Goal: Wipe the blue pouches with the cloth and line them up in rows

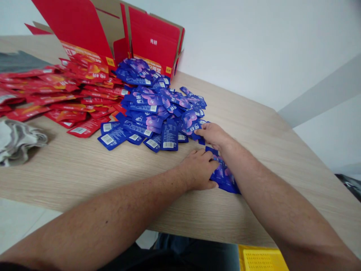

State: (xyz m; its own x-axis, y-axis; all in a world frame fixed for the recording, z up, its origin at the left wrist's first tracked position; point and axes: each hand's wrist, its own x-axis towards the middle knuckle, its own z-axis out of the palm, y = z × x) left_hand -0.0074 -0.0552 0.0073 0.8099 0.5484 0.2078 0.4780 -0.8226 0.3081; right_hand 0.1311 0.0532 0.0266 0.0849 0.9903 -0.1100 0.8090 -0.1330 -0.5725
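Head view: left hand (196, 169) closed, fingers and thumb clamped on blue foil sachets (224, 175) lying apart on the desk (84, 180); right hand (213, 135) open, fingertips touching the edge of the blue sachet pile (149, 109).

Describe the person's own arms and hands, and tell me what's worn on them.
The left arm and right arm are bare and lightly haired, with no sleeves in view. The left hand and right hand wear no gloves; no watch or ring shows.
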